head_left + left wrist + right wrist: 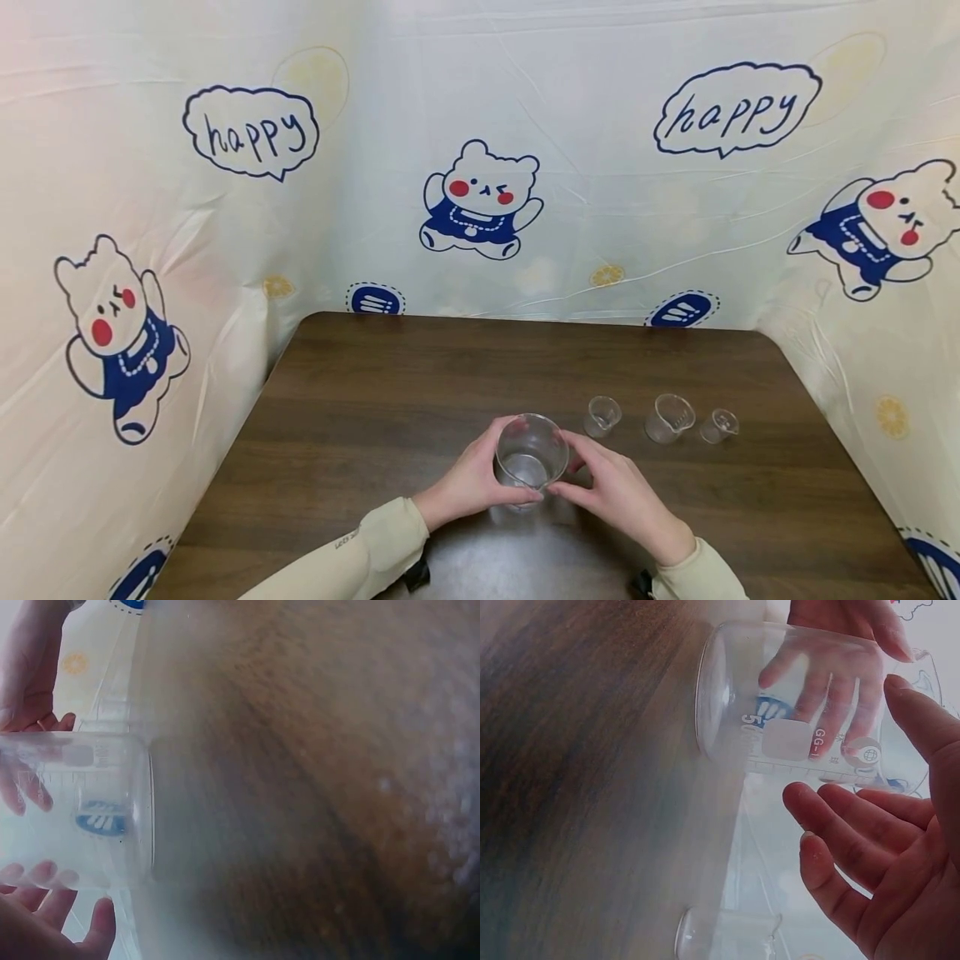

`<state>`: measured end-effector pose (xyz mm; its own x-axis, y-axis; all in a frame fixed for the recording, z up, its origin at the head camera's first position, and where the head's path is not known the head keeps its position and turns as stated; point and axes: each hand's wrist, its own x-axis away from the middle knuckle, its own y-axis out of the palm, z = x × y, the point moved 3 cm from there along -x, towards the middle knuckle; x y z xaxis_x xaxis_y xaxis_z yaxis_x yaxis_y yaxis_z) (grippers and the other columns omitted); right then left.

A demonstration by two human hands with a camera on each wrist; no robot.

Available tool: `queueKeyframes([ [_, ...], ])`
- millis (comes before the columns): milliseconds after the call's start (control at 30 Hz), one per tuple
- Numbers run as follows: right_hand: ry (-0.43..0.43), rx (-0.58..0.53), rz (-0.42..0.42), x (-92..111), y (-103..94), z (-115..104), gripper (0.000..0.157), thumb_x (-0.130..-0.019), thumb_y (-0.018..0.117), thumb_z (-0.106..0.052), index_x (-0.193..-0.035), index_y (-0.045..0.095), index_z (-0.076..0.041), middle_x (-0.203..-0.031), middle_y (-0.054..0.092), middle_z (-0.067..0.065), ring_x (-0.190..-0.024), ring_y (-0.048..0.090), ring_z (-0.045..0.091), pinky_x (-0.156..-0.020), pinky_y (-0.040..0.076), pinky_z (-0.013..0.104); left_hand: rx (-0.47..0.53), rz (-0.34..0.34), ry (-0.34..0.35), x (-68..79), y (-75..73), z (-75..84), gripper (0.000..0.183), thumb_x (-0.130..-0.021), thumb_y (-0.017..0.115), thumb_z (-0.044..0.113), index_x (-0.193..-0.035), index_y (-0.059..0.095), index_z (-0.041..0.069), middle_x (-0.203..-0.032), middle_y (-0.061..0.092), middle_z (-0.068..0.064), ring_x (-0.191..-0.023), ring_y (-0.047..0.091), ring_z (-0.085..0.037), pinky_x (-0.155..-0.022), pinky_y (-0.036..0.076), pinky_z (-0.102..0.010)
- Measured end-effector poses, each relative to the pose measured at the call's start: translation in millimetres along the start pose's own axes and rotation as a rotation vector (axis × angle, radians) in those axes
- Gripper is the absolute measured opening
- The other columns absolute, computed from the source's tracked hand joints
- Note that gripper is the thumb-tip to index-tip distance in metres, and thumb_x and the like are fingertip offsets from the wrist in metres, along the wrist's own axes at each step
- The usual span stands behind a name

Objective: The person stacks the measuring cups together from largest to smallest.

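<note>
A large clear glass beaker [531,457] stands upright between both hands over the near middle of the table, its printed markings showing in the right wrist view. My left hand [472,475] grips its left side, thumb across the near side. Through the glass in the right wrist view, the fingers [844,712] of that hand spread along the far wall. On the opposite side my right hand [618,492] holds the beaker near the rim, thumb in front and forefinger behind. Its lower fingers [814,862] hang loosely curled beside the wall.
Three smaller glass beakers stand in a row to the right: a small one [603,417], a medium one [669,419] and the smallest [720,426]. They are on a dark wooden table [360,400]. A printed cloth curtain [585,217] surrounds its back and sides.
</note>
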<state>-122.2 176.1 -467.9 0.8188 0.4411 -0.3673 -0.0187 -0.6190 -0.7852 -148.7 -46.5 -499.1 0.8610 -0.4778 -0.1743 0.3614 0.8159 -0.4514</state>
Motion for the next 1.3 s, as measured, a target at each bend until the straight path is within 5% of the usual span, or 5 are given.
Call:
queueKeyframes([
  [267,-0.008,0.03,-0.034,-4.8,-7.0,0.5,0.067,-0.081,0.091,-0.035,-0.137,0.064,-0.009,-0.122,0.073,0.003,-0.085,0.07,0.012,-0.072,0.058,0.028,0.036,0.001,-0.003,-0.3,-3.1,-3.2,0.096,-0.073,0.097,0.038,-0.15,0.044,0.014,-0.148,0.058,-0.001,-0.131,0.056,-0.019,-0.109,0.045,-0.046],
  [800,-0.061,0.277,0.006,-12.4,-59.1,12.2,0.035,-0.083,0.089,-0.025,-0.114,0.075,-0.015,-0.104,0.077,-0.004,-0.083,0.071,0.01,-0.07,0.059,0.035,0.021,-0.014,-0.047,-2.1,-1.6,-2.5,0.097,-0.072,0.097,0.037,-0.15,0.045,0.015,-0.148,0.056,0.001,-0.133,0.054,-0.017,-0.112,0.043,-0.043],
  [1300,0.074,0.385,-0.075,-14.2,-114.4,50.6,0.03,-0.086,0.086,-0.023,-0.111,0.074,-0.011,-0.096,0.072,-0.002,-0.079,0.066,0.015,-0.063,0.056,0.039,0.016,-0.027,-0.039,-1.2,-0.8,-0.7,0.097,-0.073,0.096,0.037,-0.151,0.043,0.014,-0.15,0.054,-0.001,-0.135,0.053,-0.021,-0.112,0.043,-0.044],
])
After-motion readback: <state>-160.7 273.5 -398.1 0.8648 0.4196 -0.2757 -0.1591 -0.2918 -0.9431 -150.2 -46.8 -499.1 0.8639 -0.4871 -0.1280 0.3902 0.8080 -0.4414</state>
